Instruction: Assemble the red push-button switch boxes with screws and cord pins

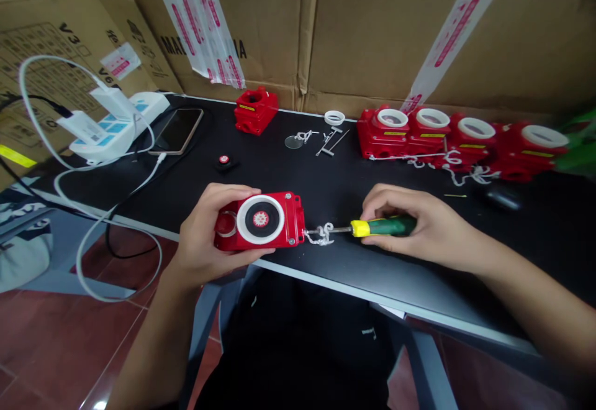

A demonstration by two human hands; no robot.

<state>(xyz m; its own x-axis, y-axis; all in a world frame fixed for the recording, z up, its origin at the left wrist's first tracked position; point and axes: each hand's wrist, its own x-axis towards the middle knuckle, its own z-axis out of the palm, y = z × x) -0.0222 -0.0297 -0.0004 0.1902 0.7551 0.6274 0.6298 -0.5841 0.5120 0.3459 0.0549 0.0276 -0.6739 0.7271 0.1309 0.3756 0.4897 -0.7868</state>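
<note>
My left hand (205, 236) grips a red box-shaped device (261, 222) with a round white-rimmed black face, holding it at the near edge of the black table (326, 180). My right hand (419, 227) is closed around a screwdriver (372, 228) with a green and yellow handle. Its metal tip points left into the right side of the red device, where a small white wire tangle (321, 234) hangs.
A row of several red units (465, 140) with white rings stands at the back right, another red unit (255, 110) at the back middle. Small metal parts (321, 138), a phone (177, 130), a power strip (116, 124) with white cables lie left. Cardboard boxes form the wall behind.
</note>
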